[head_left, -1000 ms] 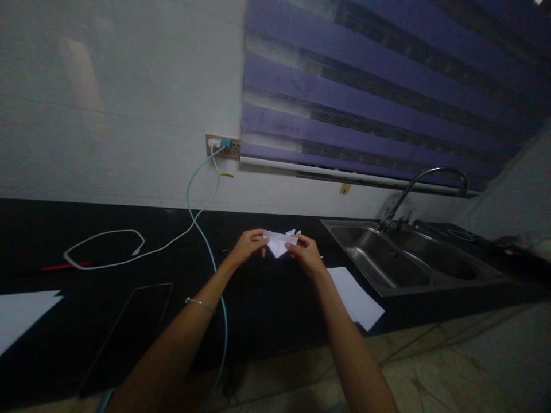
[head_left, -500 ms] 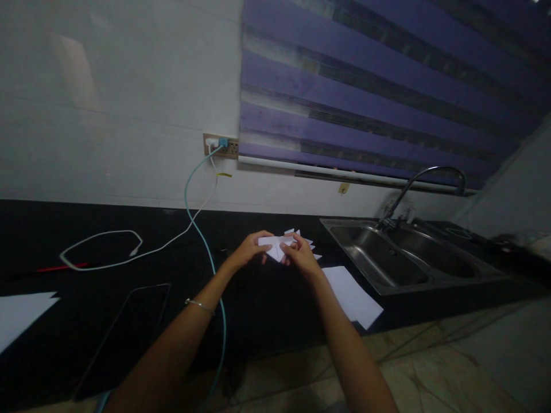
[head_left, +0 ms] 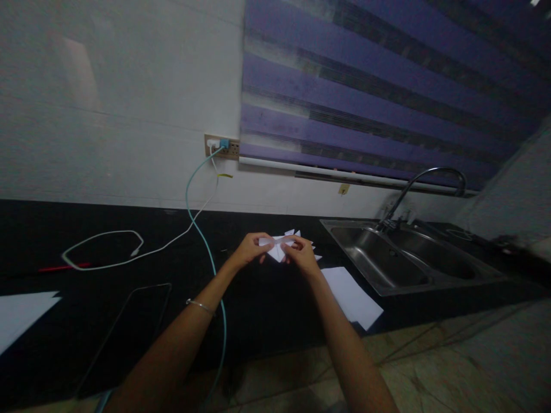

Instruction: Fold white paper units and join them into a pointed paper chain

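A folded white paper (head_left: pixel 278 250) is held between my two hands above the dark countertop, its lower edge coming to a point. My left hand (head_left: pixel 252 250) pinches its left end, thumb on the near face. On the opposite end, my right hand (head_left: pixel 302 256) grips it the same way, with the fingers behind. Small pointed pieces of folded paper (head_left: pixel 317 257) lie just beyond my right hand, which partly hides them. To the right of my right forearm lies a stack of white paper sheets (head_left: pixel 353 295).
A double steel sink (head_left: pixel 379 287) with a curved faucet (head_left: pixel 430 170) is at the right. White sheets (head_left: pixel 26 312), a red pen-like stick (head_left: pixel 64 268) and a dark flat rectangular device (head_left: pixel 124 338) lie left. A teal cable (head_left: pixel 209 252) and white cable (head_left: pixel 167 245) run from the wall socket (head_left: pixel 233 149).
The upper part of the folded paper has opened out between my thumbs, showing a dip along its top edge. Both hands stay in nearly the same place.
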`<state>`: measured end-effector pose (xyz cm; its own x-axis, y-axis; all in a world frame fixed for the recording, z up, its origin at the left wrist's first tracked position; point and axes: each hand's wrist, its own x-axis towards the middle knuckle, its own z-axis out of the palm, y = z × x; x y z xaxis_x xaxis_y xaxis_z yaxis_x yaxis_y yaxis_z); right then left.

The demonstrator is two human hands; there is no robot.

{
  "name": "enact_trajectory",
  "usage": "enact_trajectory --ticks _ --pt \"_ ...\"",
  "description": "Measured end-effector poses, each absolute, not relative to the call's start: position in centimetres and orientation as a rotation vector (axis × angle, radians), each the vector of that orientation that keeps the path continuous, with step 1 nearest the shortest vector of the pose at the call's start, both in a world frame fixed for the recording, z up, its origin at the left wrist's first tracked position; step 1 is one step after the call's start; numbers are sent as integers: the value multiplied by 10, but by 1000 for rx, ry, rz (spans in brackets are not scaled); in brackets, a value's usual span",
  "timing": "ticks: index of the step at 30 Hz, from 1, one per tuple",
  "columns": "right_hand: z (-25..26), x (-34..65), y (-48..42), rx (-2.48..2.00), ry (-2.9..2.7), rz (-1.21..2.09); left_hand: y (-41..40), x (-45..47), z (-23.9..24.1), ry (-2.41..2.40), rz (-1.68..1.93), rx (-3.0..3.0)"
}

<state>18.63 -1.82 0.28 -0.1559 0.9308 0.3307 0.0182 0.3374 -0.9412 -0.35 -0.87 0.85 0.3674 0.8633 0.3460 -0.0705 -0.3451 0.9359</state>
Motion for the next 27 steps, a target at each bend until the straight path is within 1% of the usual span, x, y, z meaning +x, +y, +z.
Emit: enact_trajectory --ticks 12,18,27 --pt "7 183 -23 -845 -1408 1050 -7 -10 14 651 1128 1530" --pt "4 185 -19 -806 -1371 1032 -10 -17 16 616 1150 1591" --pt "6 191 -22 -831 -1522 1040 -3 -24 13 666 1121 1604"
